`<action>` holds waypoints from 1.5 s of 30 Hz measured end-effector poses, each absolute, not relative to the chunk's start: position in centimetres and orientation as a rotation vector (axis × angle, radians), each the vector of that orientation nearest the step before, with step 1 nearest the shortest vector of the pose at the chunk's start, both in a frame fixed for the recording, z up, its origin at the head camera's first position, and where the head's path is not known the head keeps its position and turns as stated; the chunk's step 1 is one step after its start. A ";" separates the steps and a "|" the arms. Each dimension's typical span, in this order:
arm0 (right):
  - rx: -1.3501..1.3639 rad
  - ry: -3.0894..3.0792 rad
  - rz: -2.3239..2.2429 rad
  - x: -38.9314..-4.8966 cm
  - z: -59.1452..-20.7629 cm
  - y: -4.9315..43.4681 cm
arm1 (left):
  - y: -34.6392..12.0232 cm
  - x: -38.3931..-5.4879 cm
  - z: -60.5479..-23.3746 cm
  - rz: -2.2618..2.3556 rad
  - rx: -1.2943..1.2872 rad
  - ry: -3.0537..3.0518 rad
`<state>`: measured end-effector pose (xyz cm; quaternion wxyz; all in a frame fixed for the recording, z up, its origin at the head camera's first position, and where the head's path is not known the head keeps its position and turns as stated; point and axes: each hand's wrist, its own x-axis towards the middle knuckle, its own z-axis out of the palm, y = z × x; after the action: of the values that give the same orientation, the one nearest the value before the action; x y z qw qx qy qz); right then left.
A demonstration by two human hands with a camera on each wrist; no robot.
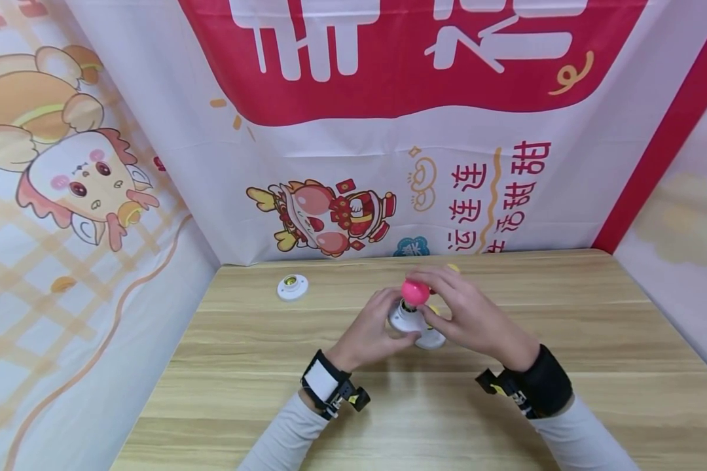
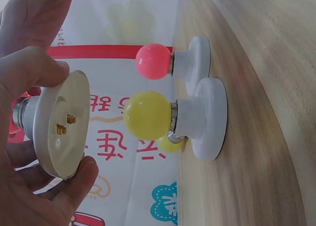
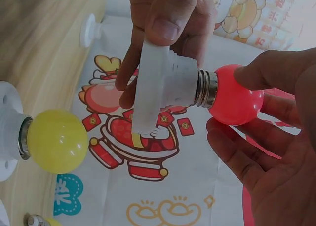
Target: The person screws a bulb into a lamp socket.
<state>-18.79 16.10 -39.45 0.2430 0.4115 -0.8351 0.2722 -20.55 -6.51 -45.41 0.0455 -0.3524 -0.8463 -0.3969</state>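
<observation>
My left hand (image 1: pixel 372 332) grips a round white lamp holder (image 3: pixel 153 88) by its base, raised above the table. In the left wrist view its hollow underside shows two brass screws. With thumb and fingers, my right hand (image 1: pixel 468 314) holds a pinkish-red light bulb (image 3: pixel 236 95) by its globe. The bulb's metal screw base meets the holder's mouth, with several threads still showing outside. Just beyond the hands, a yellow bulb (image 2: pixel 148 115) sits in another white holder (image 2: pixel 210 118) on the table. A second red bulb (image 2: pixel 153 61) stands in a holder beside it.
A white holder without a bulb (image 1: pixel 292 287) lies at the table's back left. Another yellow bulb (image 2: pixel 170 143) lies behind the fitted ones, near the back edge. A printed cloth (image 1: pixel 342 144) hangs behind the wooden table (image 1: pixel 241 399), with cloth at both sides too.
</observation>
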 end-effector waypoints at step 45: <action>1.155 -2.344 0.739 -18.4 -39.4 16.2 | -6.7 -20.3 -45.3 -1.193 -1.131 -2.534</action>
<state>-18.37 16.19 -39.44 0.2116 0.4158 -0.8436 0.2659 -20.33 -6.66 -45.29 0.0605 -0.3738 -0.8374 -0.3942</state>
